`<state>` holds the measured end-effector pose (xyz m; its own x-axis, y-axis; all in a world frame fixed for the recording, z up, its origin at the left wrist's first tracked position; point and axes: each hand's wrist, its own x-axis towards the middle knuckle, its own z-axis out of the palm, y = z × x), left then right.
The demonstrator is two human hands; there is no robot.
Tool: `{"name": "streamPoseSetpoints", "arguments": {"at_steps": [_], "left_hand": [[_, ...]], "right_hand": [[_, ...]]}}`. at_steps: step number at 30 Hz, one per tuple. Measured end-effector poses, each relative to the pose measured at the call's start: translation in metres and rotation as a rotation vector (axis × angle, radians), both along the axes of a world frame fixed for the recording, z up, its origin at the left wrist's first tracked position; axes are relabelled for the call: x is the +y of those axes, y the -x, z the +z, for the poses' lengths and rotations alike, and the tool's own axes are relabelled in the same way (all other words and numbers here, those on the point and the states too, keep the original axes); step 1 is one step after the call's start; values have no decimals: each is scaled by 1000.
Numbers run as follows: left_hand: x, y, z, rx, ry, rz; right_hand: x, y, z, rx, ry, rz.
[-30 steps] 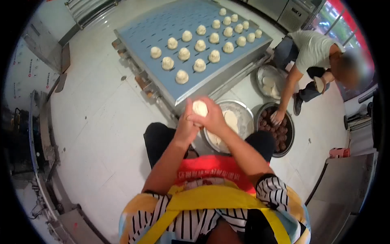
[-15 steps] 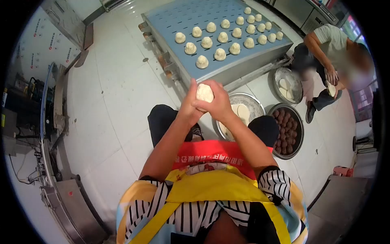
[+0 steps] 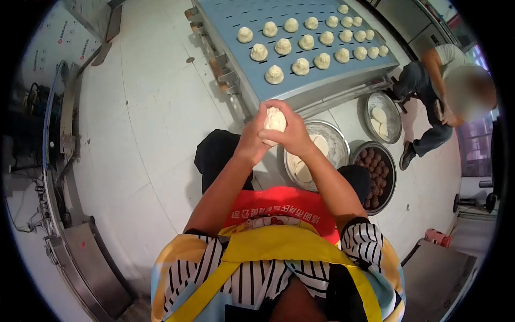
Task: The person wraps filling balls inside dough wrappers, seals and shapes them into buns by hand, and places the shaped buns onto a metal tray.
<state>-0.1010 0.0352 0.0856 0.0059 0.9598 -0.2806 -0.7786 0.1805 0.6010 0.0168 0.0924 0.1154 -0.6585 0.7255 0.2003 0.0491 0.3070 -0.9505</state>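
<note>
Between my two hands, just in front of the blue-topped stand, is a pale, rounded dough bun [image 3: 276,120]. My left hand [image 3: 252,140] is closed around its left side. From the right, my right hand [image 3: 294,135] curls over and around it, with the thumb across its lower part. Fingers cover the bun's edges and underside. Below and right of my hands sits a metal bowl [image 3: 341,140] with flat dough rounds [image 3: 303,170] in it. Beside that bowl is a dark-rimmed pan [image 3: 393,180] of brown filling balls [image 3: 375,170].
Rows of dough buns [image 3: 301,66] stand on the slotted blue surface [image 3: 236,16] ahead. At right sits another person [image 3: 429,91], near a second bowl [image 3: 397,119] with dough pieces. Metal equipment [image 3: 91,268] stands at left, and a grey metal unit [image 3: 440,273] at lower right.
The view has shifted slightly, so the stand and buns appear higher and further right. Both hands still grip the bun, which has turned a little. The other person's hands have moved lower.
</note>
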Motion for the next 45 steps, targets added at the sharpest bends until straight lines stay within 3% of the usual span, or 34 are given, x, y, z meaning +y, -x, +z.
{"name": "streamPoseSetpoints", "arguments": {"at_steps": [2,6,11,14,17,19,20,23,29,31,32,33,36,43,45], "left_hand": [[9,0,-1,-62,41,101],[30,17,-25,-85,42,113],[51,22,-20,-184,60,184],[66,24,-13,-114,1,200],[86,58,-73,209,-97,236],[87,66,-22,151,-9,192],[88,70,3,122,35,171],[117,92,7,24,78,92],[173,130,-37,-15,-50,189],[192,179,-60,765,-37,453],[198,208,-62,1051,161,506],[211,236,-110,995,136,732],[219,263,-169,1483,260,710],[216,245,-149,994,294,443],[214,248,-156,1026,272,433]], "right_hand": [[12,10,-24,-86,-137,-105],[21,23,-21,-33,-251,-121],[51,44,-31,-72,-432,-192],[64,53,-32,-132,-305,-207],[83,56,1,-194,-606,21],[94,59,28,-413,-745,133],[96,64,39,-510,-754,146],[110,86,58,-762,-717,192],[200,128,31,-637,-582,261],[257,154,23,-623,-582,148],[290,172,18,-643,-605,53],[326,192,14,-666,-516,48],[413,251,-18,-701,-379,17],[490,329,-100,-809,-408,17],[502,340,-113,-828,-459,25]]}}
